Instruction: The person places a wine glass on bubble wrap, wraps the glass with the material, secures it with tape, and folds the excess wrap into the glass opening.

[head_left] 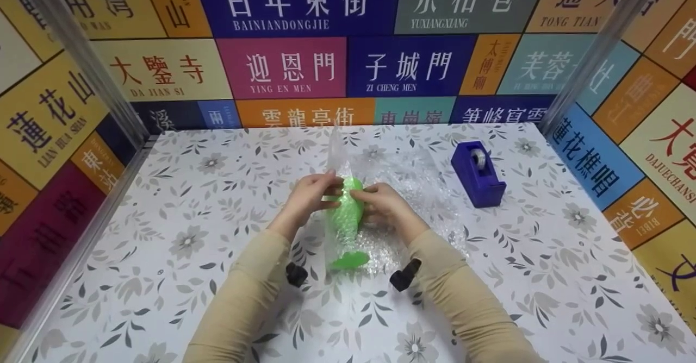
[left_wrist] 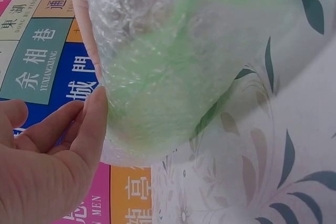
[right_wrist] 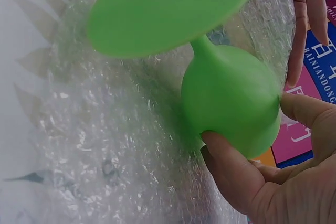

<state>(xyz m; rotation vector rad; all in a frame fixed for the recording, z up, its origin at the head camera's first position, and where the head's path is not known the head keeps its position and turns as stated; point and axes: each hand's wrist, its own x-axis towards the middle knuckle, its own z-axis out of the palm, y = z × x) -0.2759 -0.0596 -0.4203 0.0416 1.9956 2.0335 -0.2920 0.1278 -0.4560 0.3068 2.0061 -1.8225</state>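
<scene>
A green stemmed goblet (right_wrist: pixel 231 95) with a round bowl and a flat disc base lies tipped over on the bubble wrap (right_wrist: pixel 131 156), its base toward the person. My right hand (head_left: pixel 383 202) holds the bowl between thumb and fingers, near the rim end. On the goblet's other side, my left hand (head_left: pixel 310 194) touches the raised sheet of bubble wrap with nearly straight fingers (left_wrist: pixel 94 119). That sheet stands between the left hand and the goblet, whose green shows through it in the left wrist view. The goblet's mouth is hidden.
A purple tape dispenser (head_left: pixel 481 178) with a roll of clear tape stands to the right, beyond the bubble wrap. The table (head_left: pixel 136 276) has a leaf-and-flower cover. Sign-printed panels (head_left: pixel 291 67) enclose its back and sides.
</scene>
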